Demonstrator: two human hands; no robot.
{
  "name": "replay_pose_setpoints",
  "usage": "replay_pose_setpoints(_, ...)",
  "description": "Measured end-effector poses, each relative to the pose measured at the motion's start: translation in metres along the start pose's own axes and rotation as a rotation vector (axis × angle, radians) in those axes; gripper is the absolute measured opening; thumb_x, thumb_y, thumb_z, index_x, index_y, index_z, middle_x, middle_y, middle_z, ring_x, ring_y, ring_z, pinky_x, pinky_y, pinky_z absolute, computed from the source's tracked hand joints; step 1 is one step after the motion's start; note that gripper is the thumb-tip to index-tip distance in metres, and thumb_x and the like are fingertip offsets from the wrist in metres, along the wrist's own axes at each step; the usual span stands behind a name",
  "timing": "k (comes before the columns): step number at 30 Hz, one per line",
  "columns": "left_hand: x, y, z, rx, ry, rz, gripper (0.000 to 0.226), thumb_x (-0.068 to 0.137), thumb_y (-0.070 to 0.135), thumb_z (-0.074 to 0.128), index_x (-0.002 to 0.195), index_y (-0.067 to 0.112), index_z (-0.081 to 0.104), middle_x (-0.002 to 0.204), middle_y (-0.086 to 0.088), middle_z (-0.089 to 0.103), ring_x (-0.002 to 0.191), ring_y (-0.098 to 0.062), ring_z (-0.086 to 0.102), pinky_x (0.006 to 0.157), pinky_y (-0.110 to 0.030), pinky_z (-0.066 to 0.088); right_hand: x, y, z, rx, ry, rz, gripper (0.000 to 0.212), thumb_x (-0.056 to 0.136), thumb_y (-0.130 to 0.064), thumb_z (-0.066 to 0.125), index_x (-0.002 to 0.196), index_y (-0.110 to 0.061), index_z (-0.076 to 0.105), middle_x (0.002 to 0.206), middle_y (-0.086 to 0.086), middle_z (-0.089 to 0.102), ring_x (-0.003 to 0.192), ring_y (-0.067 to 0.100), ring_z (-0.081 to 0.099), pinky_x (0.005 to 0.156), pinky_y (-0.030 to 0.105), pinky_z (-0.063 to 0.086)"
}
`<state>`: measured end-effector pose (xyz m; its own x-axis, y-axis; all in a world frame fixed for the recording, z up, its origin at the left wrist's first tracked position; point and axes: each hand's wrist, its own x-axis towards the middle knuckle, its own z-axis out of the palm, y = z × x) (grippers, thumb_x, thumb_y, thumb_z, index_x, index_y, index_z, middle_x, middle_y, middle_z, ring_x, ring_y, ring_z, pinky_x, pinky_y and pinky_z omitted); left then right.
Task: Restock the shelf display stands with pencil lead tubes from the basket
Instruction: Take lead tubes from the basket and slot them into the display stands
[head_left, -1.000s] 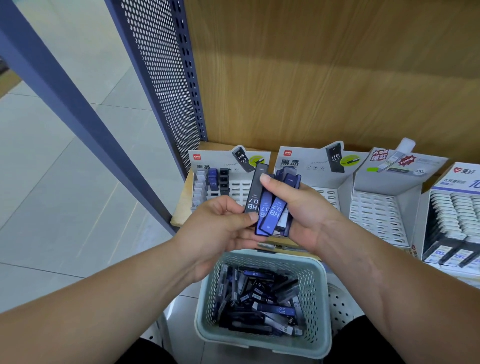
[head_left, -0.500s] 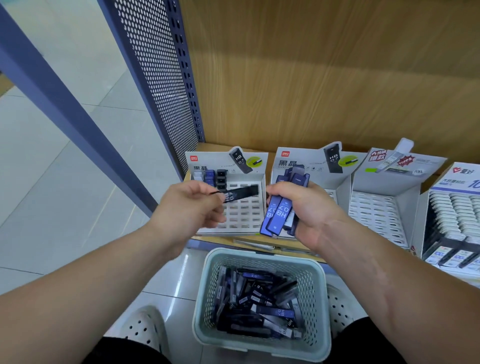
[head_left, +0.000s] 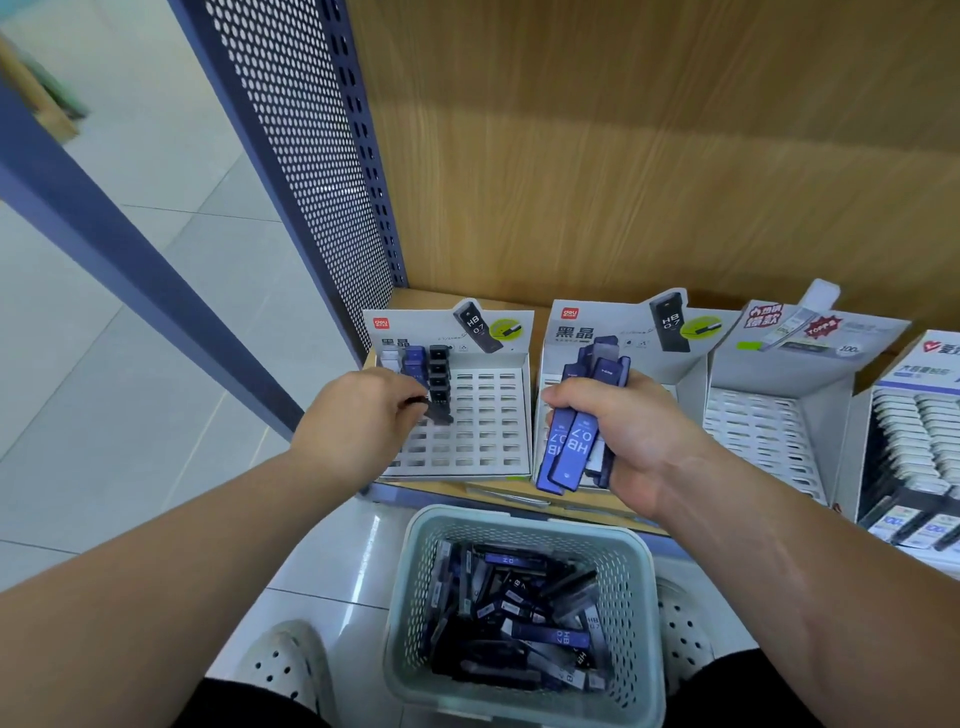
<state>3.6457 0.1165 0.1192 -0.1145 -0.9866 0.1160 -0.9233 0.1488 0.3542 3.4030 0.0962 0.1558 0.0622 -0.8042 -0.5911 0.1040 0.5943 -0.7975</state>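
Note:
My left hand (head_left: 358, 415) pinches one black lead tube (head_left: 439, 414) over the slotted tray of the leftmost display stand (head_left: 480, 410). That tube's end sits just below a short column of black tubes standing in the stand's slots, beside blue and white ones. My right hand (head_left: 623, 441) grips a bundle of blue lead tubes (head_left: 571, 452) marked HB 0.7, held in front of the second stand (head_left: 623, 332). The pale green basket (head_left: 639, 571) below the shelf edge holds several loose black and blue tubes.
A third stand (head_left: 769, 415) with bare slots and a fourth stand (head_left: 914, 431) full of white-capped tubes sit to the right. A perforated blue side panel (head_left: 306, 156) bounds the shelf on the left, a wooden back panel (head_left: 649, 156) behind. White shoes (head_left: 280, 665) flank the basket.
My left hand drew one black tube from the bundle in my right hand, carried it left and lowered it onto the leftmost stand's tray. My right hand stayed put with the rest.

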Motion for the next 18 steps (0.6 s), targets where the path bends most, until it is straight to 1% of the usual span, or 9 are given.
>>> replay_pose_setpoints(3,0.006,0.002,0.003,0.092,-0.055,-0.004,0.017,0.096,0.021,0.059,0.092,0.016,0.075,0.088,-0.004,0.071,0.08,-0.027,0.063,0.067,-0.035,0.051,-0.002,-0.001,-0.002,0.006,-0.013,-0.001,0.023,0.081,-0.006,0.078,0.101,-0.013,0.067,0.065,0.002,0.066,0.058,0.016,0.066,0.055,0.029,0.056)
replay_pose_setpoints(6,0.013,0.004,0.005,0.121,-0.119,-0.007,0.02,0.097,0.022,0.055,0.086,0.017,0.071,0.08,0.0,0.064,0.077,-0.026,0.061,0.063,-0.033,0.046,-0.003,-0.003,-0.004,0.002,-0.016,0.004,0.026,0.082,-0.006,0.077,0.104,-0.012,0.067,0.066,0.002,0.065,0.056,0.015,0.065,0.056,0.03,0.056)
replay_pose_setpoints(8,0.017,0.006,0.006,0.147,-0.136,-0.006,0.022,0.098,0.022,0.054,0.085,0.016,0.07,0.079,-0.002,0.062,0.075,-0.027,0.059,0.064,-0.033,0.045,-0.003,-0.004,-0.005,0.0,-0.013,0.009,0.028,0.082,-0.006,0.077,0.108,-0.011,0.067,0.069,0.003,0.064,0.057,0.016,0.063,0.059,0.033,0.055)
replay_pose_setpoints(11,0.024,0.007,0.006,0.174,-0.167,-0.009,0.024,0.099,0.023,0.052,0.084,0.014,0.069,0.084,-0.006,0.065,0.078,-0.028,0.058,0.068,-0.037,0.05,-0.003,-0.005,-0.008,0.003,-0.015,0.011,0.026,0.082,-0.005,0.077,0.104,-0.013,0.065,0.07,0.003,0.062,0.058,0.017,0.062,0.057,0.031,0.055)
replay_pose_setpoints(14,0.029,0.007,0.005,0.208,-0.217,0.001,0.024,0.099,0.023,0.051,0.085,0.015,0.069,0.088,-0.004,0.067,0.081,-0.027,0.059,0.068,-0.037,0.05,-0.004,-0.006,-0.011,-0.003,-0.017,0.011,0.025,0.082,-0.006,0.076,0.102,-0.015,0.064,0.071,0.003,0.062,0.057,0.016,0.061,0.055,0.029,0.054)
replay_pose_setpoints(18,0.034,0.005,0.003,0.236,-0.254,0.021,0.024,0.097,0.022,0.051,0.082,0.017,0.068,0.086,-0.003,0.067,0.08,-0.026,0.06,0.069,-0.039,0.052,-0.005,-0.008,-0.015,-0.018,-0.017,0.005,0.025,0.083,-0.006,0.076,0.103,-0.015,0.064,0.074,0.003,0.061,0.06,0.017,0.06,0.054,0.028,0.053)
